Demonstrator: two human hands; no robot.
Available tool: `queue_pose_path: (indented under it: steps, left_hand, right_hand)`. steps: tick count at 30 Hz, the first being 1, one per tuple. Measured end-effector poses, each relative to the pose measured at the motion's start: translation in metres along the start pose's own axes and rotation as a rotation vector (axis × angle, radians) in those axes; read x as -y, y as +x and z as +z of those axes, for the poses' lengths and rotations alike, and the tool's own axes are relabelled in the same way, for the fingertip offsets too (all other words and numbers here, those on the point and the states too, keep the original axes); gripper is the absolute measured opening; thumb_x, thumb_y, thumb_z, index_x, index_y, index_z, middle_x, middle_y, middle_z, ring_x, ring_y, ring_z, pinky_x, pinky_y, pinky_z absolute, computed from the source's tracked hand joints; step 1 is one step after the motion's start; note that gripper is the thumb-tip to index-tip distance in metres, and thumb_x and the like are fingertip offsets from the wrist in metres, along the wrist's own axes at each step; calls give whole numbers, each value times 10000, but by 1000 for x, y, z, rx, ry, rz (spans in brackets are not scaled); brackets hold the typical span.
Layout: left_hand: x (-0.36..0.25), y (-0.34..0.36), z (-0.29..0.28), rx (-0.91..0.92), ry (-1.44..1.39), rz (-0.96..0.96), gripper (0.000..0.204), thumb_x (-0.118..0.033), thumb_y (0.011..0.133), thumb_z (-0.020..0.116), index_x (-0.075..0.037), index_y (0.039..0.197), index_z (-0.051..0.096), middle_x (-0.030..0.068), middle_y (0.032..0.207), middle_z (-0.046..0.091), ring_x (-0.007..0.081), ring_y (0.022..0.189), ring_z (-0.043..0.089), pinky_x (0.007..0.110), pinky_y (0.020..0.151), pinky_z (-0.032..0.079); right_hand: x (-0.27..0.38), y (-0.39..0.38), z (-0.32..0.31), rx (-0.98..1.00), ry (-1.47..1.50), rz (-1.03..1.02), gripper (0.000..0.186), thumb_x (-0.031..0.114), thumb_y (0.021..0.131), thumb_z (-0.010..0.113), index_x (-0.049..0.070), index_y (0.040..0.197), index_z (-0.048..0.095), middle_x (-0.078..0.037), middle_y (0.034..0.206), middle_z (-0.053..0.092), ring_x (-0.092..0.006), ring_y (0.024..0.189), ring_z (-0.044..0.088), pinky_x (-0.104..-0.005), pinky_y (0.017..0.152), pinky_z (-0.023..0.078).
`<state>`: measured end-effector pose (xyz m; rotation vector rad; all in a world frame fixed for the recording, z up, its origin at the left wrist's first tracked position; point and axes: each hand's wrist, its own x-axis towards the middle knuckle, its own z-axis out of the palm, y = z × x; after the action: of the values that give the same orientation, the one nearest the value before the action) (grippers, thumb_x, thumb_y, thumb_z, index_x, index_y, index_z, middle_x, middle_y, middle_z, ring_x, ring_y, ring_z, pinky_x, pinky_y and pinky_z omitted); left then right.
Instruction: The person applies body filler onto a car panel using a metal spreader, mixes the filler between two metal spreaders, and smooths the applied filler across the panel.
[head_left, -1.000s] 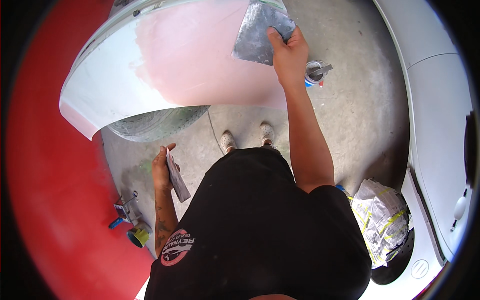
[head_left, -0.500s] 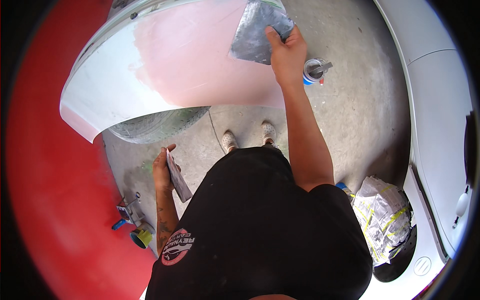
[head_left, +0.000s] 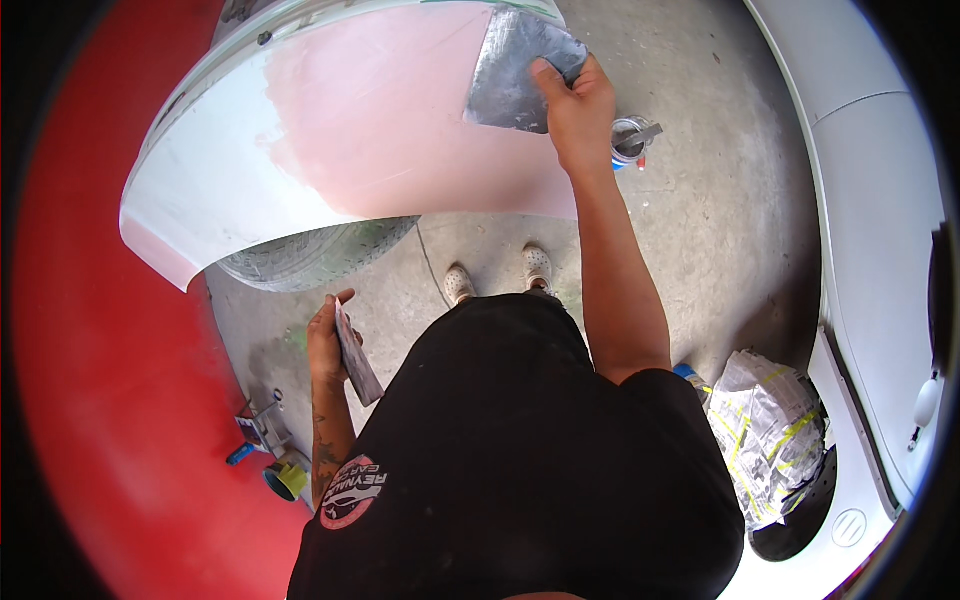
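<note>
My right hand (head_left: pixel 582 118) grips a smudged grey square sheet (head_left: pixel 505 75) between thumb and fingers, against the upper right of a white car fender (head_left: pixel 200 180) with a broad pink patch (head_left: pixel 360 130). My left hand (head_left: pixel 327 345) is closed around a flat, streaked rectangular block or spreader (head_left: pixel 358 360), held low at my left side, below the fender's wheel arch. A tyre (head_left: pixel 305 255) shows under the arch. A can (head_left: pixel 625 155) with a grey flat tool (head_left: pixel 640 134) across it stands on the floor right of my right hand.
A red panel (head_left: pixel 110 350) curves along my left, with a small metal stand (head_left: pixel 258 430) and a yellow-and-dark container (head_left: pixel 285 480) beside it. A white car body (head_left: pixel 870 180) runs along my right, with crumpled paper (head_left: pixel 760 430) low down. The concrete floor (head_left: pixel 700 240) shows between.
The square sheet in my right hand has shifted slightly up and left, then back down and right along the fender. My left hand keeps its hold, nearly still.
</note>
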<state>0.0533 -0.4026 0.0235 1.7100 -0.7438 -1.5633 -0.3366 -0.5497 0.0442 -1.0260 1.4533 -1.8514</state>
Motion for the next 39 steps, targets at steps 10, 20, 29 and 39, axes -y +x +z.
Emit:
queue_pose_path:
  steps: [10, 20, 29, 39]
  left_hand:
    - [1, -1, -3, 3, -7, -1, 470, -412, 972, 514, 4, 1165, 618, -53, 561, 414, 80, 419, 471, 236, 408, 401]
    - [5, -5, -3, 10, -54, -8, 464, -398, 975, 516, 14, 1165, 613, -55, 571, 422, 73, 415, 458, 233, 404, 395]
    - [5, -3, -3, 17, -44, -5, 459, -390, 977, 515, 15, 1170, 613, -62, 586, 422, 65, 419, 447, 230, 406, 395]
    - [5, -7, -6, -8, -59, -6, 460, -380, 980, 510, 25, 1177, 606, -61, 578, 404, 61, 424, 426, 237, 416, 401]
  right_hand:
    - [10, -10, 3, -55, 18, 49, 232, 122, 844, 669, -30, 1002, 593, -136, 867, 675, -197, 777, 618, -318, 743, 483]
    - [8, -13, 8, 1, -48, -35, 249, 92, 851, 658, -29, 1058, 591, -132, 922, 684, -203, 816, 627, -318, 773, 482]
    - [12, -14, 8, 94, -131, -19, 266, 99, 851, 658, -28, 1075, 588, -138, 929, 685, -209, 831, 633, -318, 784, 482]
    - [12, -21, 14, 71, -126, -28, 266, 122, 846, 659, -13, 1065, 591, -141, 894, 687, -227, 791, 640, -325, 765, 490]
